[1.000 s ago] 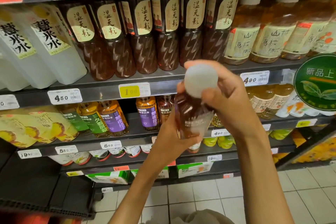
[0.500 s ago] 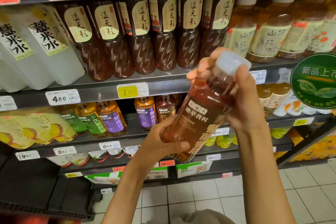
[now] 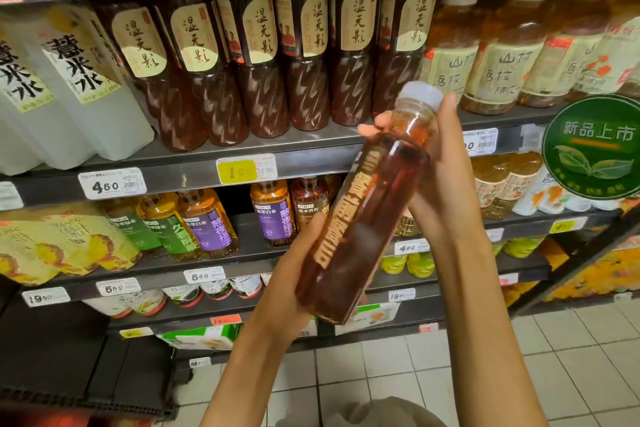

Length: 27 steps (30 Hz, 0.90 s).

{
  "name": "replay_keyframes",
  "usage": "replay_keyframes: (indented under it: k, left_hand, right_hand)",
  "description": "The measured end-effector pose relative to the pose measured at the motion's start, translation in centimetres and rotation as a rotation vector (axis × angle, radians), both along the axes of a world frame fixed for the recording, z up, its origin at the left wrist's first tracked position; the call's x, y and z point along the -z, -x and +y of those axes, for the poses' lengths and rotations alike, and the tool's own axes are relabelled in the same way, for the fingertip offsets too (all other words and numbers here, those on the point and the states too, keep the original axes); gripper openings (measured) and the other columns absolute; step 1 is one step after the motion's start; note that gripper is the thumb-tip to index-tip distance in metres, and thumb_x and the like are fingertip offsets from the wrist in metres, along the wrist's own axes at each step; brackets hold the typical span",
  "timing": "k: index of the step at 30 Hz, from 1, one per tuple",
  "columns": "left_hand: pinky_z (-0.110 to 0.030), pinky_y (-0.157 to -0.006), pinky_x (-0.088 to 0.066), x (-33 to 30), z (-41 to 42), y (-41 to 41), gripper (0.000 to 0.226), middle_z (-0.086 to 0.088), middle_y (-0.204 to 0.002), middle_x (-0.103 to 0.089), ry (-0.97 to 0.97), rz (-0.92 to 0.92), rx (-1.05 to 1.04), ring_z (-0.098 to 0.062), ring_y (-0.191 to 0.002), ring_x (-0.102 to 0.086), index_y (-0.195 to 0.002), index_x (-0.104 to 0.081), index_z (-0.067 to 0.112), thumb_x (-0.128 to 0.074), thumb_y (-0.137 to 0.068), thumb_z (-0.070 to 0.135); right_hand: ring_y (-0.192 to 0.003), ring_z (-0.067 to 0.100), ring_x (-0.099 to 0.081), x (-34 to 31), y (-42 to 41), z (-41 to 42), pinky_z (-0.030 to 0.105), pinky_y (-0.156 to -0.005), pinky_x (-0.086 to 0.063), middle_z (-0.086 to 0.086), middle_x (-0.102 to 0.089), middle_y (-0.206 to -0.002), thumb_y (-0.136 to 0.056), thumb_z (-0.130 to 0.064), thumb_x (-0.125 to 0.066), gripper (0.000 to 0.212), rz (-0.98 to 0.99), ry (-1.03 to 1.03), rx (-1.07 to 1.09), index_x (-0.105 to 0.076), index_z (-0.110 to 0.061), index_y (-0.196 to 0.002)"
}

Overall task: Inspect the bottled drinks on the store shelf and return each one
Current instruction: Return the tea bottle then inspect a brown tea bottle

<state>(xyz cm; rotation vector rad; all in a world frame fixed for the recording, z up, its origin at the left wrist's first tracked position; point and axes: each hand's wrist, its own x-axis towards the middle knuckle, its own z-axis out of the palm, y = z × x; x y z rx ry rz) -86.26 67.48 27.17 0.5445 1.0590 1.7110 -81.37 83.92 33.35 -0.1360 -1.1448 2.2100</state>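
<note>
I hold a bottle of reddish-brown tea (image 3: pixel 367 204) with a white cap in front of the shelves, tilted so the cap points up and right. My left hand (image 3: pixel 294 274) grips its lower body from the left. My right hand (image 3: pixel 446 177) wraps round the neck and shoulder from behind, fingertips showing on the bottle's left side. The label's large pale characters face me. Behind it, on the second shelf (image 3: pixel 242 253), stand a similar brown bottle (image 3: pixel 308 204) and a purple-labelled one (image 3: pixel 273 211).
The upper shelf (image 3: pixel 304 156) carries dark brown bottles (image 3: pixel 263 62), white bottles (image 3: pixel 69 80) at left and amber bottles (image 3: pixel 491 55) at right. A round green sign (image 3: pixel 592 149) sticks out at right. Lower shelves hold more drinks and cartons. Pale tiled floor (image 3: pixel 415 374) lies below.
The bottle went from cap pointing at me to lying tilted with its label facing me. It has turned a little further in both hands since half a second ago.
</note>
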Motion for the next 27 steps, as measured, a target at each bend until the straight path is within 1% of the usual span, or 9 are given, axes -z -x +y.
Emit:
replay_keyframes:
  k: [2,4,8,11,14,18,21,23,27]
  left_hand:
    - [-0.028,-0.049,-0.055,-0.4,0.2,-0.4,0.073,-0.021,-0.089,-0.067,-0.054,-0.145,0.146,-0.025,-0.059,-0.067,-0.123,-0.054,-0.004,-0.064,-0.079,0.053]
    - [-0.029,-0.054,-0.055,0.3,0.4,-0.7,0.071,-0.020,-0.091,-0.068,-0.019,-0.119,0.205,-0.025,-0.062,-0.067,-0.123,-0.056,-0.001,-0.060,-0.081,0.057]
    - [-0.031,-0.090,-0.049,1.5,0.0,0.2,0.057,0.008,-0.121,-0.067,0.161,0.209,-0.039,-0.013,-0.113,-0.062,-0.119,-0.062,0.042,-0.027,-0.084,0.072]
    - [-0.029,-0.091,-0.050,0.5,0.4,0.2,0.063,0.018,-0.114,-0.068,0.181,0.391,-0.067,-0.004,-0.109,-0.063,-0.108,-0.061,0.054,-0.025,-0.070,0.088]
    - [-0.033,-0.089,-0.053,0.9,1.1,-0.4,0.054,0.015,-0.101,-0.072,0.189,0.405,-0.125,-0.005,-0.095,-0.069,-0.096,-0.066,0.052,-0.035,-0.069,0.087]
    - [-0.038,-0.075,-0.055,1.2,0.7,0.0,0.075,-0.016,-0.108,-0.069,0.117,0.000,0.040,-0.029,-0.087,-0.070,-0.122,-0.062,0.019,-0.038,-0.079,0.076]
    - [-0.040,-0.076,-0.056,1.6,0.3,-0.2,0.070,-0.017,-0.105,-0.069,0.094,-0.062,0.119,-0.030,-0.087,-0.069,-0.120,-0.064,0.017,-0.028,-0.089,0.068]
    - [-0.046,-0.089,-0.053,1.6,0.3,-0.5,0.062,-0.010,-0.108,-0.071,0.145,-0.018,0.039,-0.027,-0.096,-0.069,-0.113,-0.068,0.025,-0.030,-0.088,0.067]
    - [-0.047,-0.103,-0.043,-0.1,0.7,0.0,0.066,0.002,-0.108,-0.071,0.341,0.351,-0.099,-0.016,-0.103,-0.066,-0.106,-0.066,0.030,-0.035,-0.073,0.077]
  right_hand:
    - [-0.093,0.027,-0.066,-0.1,0.2,-0.4,0.036,-0.083,-0.055,0.006,-0.070,-0.084,-0.097,-0.052,-0.029,0.056,0.045,0.037,-0.063,-0.059,-0.008,-0.111]
    - [-0.083,0.025,-0.068,-0.1,0.5,-1.0,0.034,-0.077,-0.056,0.006,-0.070,-0.077,-0.096,-0.054,-0.026,0.059,0.068,0.065,-0.080,-0.060,-0.006,-0.104]
    - [-0.063,0.018,-0.065,0.1,0.0,-1.3,0.029,-0.058,-0.055,0.005,-0.068,-0.070,-0.094,-0.052,-0.040,0.048,-0.046,-0.041,0.083,-0.067,-0.013,-0.088]
    - [-0.060,0.019,-0.066,-0.2,-0.4,-1.4,0.029,-0.056,-0.056,0.007,-0.070,-0.076,-0.092,-0.050,-0.050,0.046,-0.177,-0.160,0.191,-0.066,-0.007,-0.093]
    - [-0.064,0.017,-0.069,-0.4,-0.3,-1.3,0.028,-0.058,-0.056,0.008,-0.072,-0.080,-0.094,-0.047,-0.051,0.052,-0.247,-0.192,0.168,-0.059,0.003,-0.109]
    - [-0.086,0.023,-0.071,-0.6,-0.4,-1.0,0.036,-0.075,-0.058,0.009,-0.074,-0.087,-0.095,-0.042,-0.050,0.034,-0.157,-0.082,0.054,-0.061,-0.012,-0.107]
    - [-0.082,0.024,-0.071,-0.7,-0.5,-1.0,0.037,-0.078,-0.057,0.008,-0.071,-0.080,-0.096,-0.042,-0.045,0.039,-0.086,0.029,-0.023,-0.055,-0.009,-0.114]
    - [-0.077,0.022,-0.070,-0.6,-0.6,-1.1,0.037,-0.074,-0.054,0.004,-0.066,-0.076,-0.097,-0.043,-0.045,0.038,-0.097,-0.011,-0.003,-0.054,-0.010,-0.113]
    - [-0.079,0.019,-0.070,-0.4,-0.5,-1.5,0.029,-0.067,-0.055,0.002,-0.068,-0.077,-0.095,-0.044,-0.050,0.034,-0.135,-0.119,0.131,-0.055,-0.014,-0.110]
